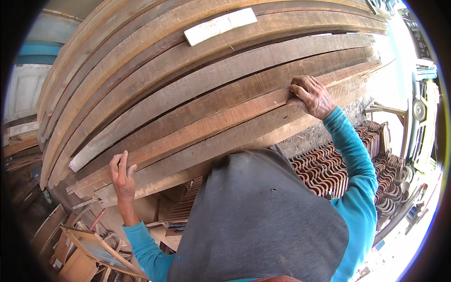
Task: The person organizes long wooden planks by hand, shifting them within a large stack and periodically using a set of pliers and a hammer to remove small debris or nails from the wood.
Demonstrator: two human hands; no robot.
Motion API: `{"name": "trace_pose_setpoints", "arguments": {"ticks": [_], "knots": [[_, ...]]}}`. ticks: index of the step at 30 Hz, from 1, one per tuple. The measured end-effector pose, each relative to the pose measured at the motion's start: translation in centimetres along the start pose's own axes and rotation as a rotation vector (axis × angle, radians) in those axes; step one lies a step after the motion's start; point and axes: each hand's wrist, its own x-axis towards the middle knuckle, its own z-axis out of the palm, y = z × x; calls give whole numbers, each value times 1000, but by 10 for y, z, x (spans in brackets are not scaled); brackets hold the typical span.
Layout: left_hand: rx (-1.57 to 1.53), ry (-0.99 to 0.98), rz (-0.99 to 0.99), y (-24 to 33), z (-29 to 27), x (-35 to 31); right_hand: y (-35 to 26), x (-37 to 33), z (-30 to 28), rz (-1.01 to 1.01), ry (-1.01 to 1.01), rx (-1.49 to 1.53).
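Observation:
A long, narrow reddish-brown wooden beam [211, 125] runs from lower left to upper right, along the near side of a row of planks. Toward its right part, my right hand [314, 97] grips it from above with curled fingers. Near the left end my left hand [123, 181] is on the same beam, fingers over its top and thumb at the near side. Closer to my body lies a greyish wooden board [211, 147], partly behind my dark shirt. Just beyond the beam rests a wider brown plank [225, 96].
Several more long planks [155, 56] lie side by side farther off. A short pale board [221, 26] sits across them. Stacked wavy clay roof tiles [319, 169] stand at the right below the planks. A wooden frame [101, 249] leans at lower left. A vehicle [420, 113] stands at far right.

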Motion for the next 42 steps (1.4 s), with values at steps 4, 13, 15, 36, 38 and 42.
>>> {"name": "trace_pose_setpoints", "arguments": {"ticks": [4,13,15,36,38,42], "knots": [[21,252,27,-16,19,-2,-7,13,2,-29,236,-145],[112,227,-8,-4,23,10,0,17,5,96,137,-131],[132,214,-23,-4,22,12,5,16,6,77,81,-185],[251,233,-78,-22,30,12,-7,31,12,119,96,-237],[237,198,-75,-25,34,8,-11,32,7,92,129,-226],[231,228,-57,-26,34,9,-16,46,-5,95,140,-146]]}}
